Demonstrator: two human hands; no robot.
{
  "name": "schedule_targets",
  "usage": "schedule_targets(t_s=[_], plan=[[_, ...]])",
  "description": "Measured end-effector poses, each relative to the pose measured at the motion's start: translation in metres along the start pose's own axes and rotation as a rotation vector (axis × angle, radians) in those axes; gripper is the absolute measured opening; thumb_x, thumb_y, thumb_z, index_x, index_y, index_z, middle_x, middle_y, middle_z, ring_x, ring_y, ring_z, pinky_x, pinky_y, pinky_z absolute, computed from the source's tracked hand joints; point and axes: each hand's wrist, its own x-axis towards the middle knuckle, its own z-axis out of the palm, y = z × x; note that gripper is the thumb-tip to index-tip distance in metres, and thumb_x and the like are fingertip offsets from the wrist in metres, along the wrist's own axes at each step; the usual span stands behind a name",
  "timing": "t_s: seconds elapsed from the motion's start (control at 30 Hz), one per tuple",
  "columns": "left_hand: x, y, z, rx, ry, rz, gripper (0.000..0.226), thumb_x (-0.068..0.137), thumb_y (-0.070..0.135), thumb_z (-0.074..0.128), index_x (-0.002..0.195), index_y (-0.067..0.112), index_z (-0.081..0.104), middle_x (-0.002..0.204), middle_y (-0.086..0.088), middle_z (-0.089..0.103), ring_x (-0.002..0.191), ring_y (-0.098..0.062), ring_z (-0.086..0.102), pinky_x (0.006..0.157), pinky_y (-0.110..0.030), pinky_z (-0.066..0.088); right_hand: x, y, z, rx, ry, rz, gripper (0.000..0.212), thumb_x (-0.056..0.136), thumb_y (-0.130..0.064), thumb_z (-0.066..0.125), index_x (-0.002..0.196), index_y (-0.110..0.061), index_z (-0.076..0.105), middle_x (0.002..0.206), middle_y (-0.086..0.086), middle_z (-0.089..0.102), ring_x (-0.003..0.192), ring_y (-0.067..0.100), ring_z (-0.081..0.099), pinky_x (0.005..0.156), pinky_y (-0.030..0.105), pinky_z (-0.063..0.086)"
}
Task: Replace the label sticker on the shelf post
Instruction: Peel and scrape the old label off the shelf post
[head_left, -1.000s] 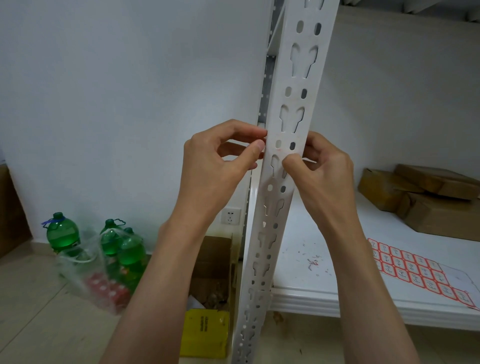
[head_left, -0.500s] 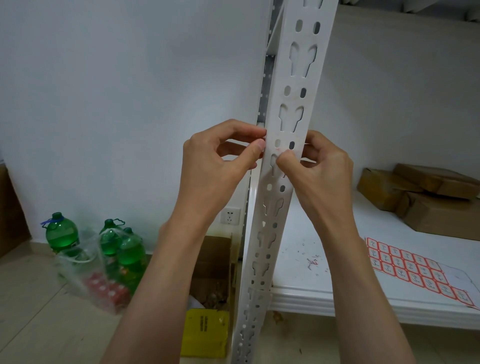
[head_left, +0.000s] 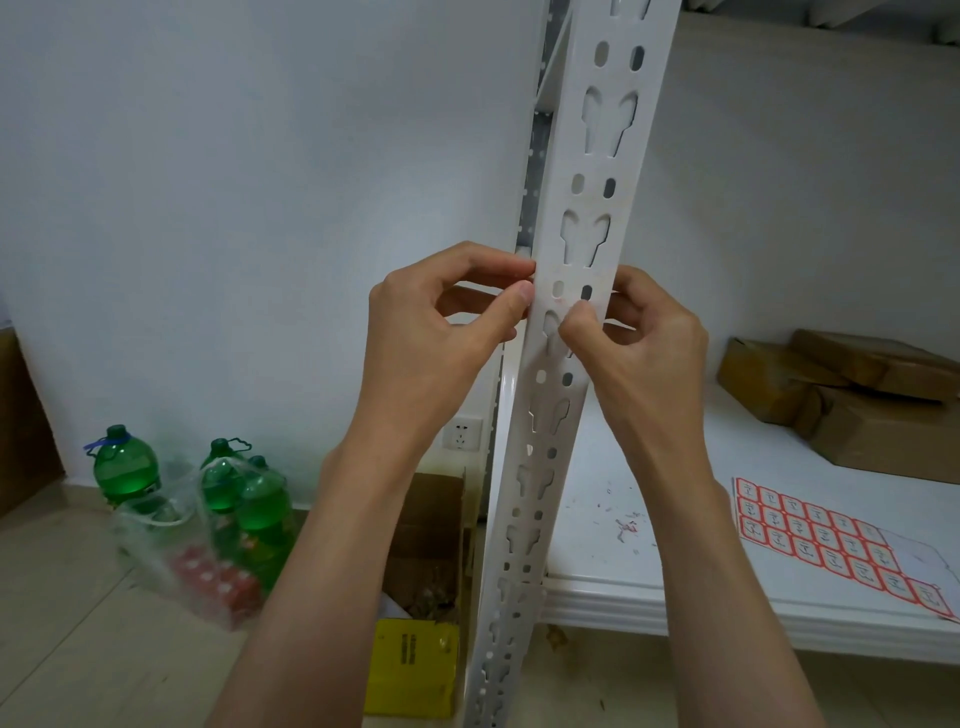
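Pinch the shelf post steady with your left hand; your right hand, thumb scraping red sticker residue, should pick slowly, flat

Head view, angled down, close on shelf post

Pale blue-white wall, beige tiled floor, wall socket, soft even light

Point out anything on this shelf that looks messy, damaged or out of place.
Small red and grey scraps lie scattered on the white shelf, like torn sticker bits. A faint red residue mark shows on the post between both thumbs. The sticker sheet has empty spots at its right end.
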Motion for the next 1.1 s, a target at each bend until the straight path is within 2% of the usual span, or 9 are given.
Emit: schedule_targets(t_s=[0.13,0.23,0.4,0.43,0.5,0.6,0.8,0.97,1.1], plan=[[0.000,0.001,0.000,-0.002,-0.010,-0.002,0.016,0.091,0.027,0.071,0.107,0.023,0.073,0.104,0.011,0.074,0.093,-0.007,0.071,0.075,-0.026,0.062,0.002,-0.001,-0.005,-0.038,-0.054,-0.006,0.019,0.092,-0.021,0.067,0.108,-0.031,0.061,0.097,-0.043,0.052,0.078,-0.025,0.060,0.065,0.003,0.049],[0.000,0.001,-0.002,0.005,-0.010,-0.002,0.016,0.091,0.027,0.071,0.106,0.024,0.073,0.103,0.011,0.074,0.093,-0.006,0.071,0.074,-0.025,0.062,0.005,-0.004,-0.011,-0.073,-0.123,-0.013,0.026,0.093,-0.016,0.067,0.107,-0.037,0.060,0.091,-0.052,0.049,0.077,-0.025,0.059,0.063,0.002,0.047],[0.000,0.004,-0.003,0.012,-0.015,-0.003,0.015,0.091,0.026,0.072,0.106,0.024,0.074,0.100,0.012,0.074,0.091,-0.004,0.071,0.075,-0.025,0.062,0.007,-0.007,-0.019,-0.057,-0.181,0.041,0.031,0.098,-0.016,0.057,0.107,-0.045,0.063,0.083,-0.044,0.064,0.081,-0.013,0.067,0.065,0.008,0.052],[0.000,0.005,-0.003,0.019,-0.016,-0.003,0.015,0.091,0.027,0.072,0.106,0.024,0.074,0.100,0.013,0.074,0.090,-0.004,0.071,0.076,-0.026,0.062,0.006,-0.006,-0.020,0.013,-0.163,0.081,0.033,0.100,-0.014,0.052,0.108,-0.043,0.065,0.082,-0.039,0.068,0.083,-0.008,0.069,0.065,0.010,0.053],[0.000,0.007,-0.003,0.025,-0.020,-0.005,0.016,0.090,0.027,0.073,0.107,0.024,0.074,0.100,0.013,0.074,0.090,-0.004,0.071,0.077,-0.028,0.062,0.005,-0.006,-0.025,0.152,-0.055,0.171,0.031,0.103,-0.010,0.045,0.111,-0.027,0.070,0.086,-0.019,0.077,0.084,0.006,0.075,0.066,0.019,0.059],[-0.001,0.009,-0.002,0.024,-0.010,0.010,0.020,0.090,0.024,0.073,0.109,0.021,0.072,0.098,0.012,0.073,0.086,-0.004,0.071,0.076,-0.026,0.062,0.005,-0.001,-0.038,0.249,0.142,0.216,0.026,0.102,-0.003,0.046,0.099,-0.002,0.072,0.083,0.011,0.076,0.076,0.027,0.076,0.071,0.037,0.064],[-0.004,0.013,0.004,0.039,-0.007,0.021,0.027,0.088,0.028,0.074,0.113,0.022,0.064,0.098,0.017,0.068,0.088,-0.002,0.068,0.069,-0.016,0.058,-0.003,0.017,-0.053,0.271,0.152,0.322,0.017,0.100,-0.005,0.058,0.094,-0.004,0.074,0.084,0.017,0.075,0.077,0.033,0.076,0.074,0.037,0.064],[-0.008,0.015,0.014,0.050,-0.021,0.030,0.049,0.083,0.031,0.080,0.124,0.025,0.054,0.113,0.010,0.064,0.094,-0.001,0.063,0.067,-0.011,0.055,-0.011,0.027,-0.055,0.240,0.086,0.410,0.013,0.097,-0.003,0.062,0.094,0.000,0.074,0.083,0.020,0.075,0.075,0.032,0.076,0.069,0.032,0.064],[-0.009,0.017,0.022,0.083,0.015,0.029,0.059,0.079,0.034,0.083,0.130,0.023,0.054,0.119,0.008,0.064,0.091,-0.005,0.065,0.068,-0.012,0.056,-0.015,0.031,-0.057,0.193,0.030,0.450,0.006,0.089,0.001,0.071,0.090,0.005,0.075,0.079,0.022,0.074,0.070,0.031,0.075,0.067,0.032,0.064]])
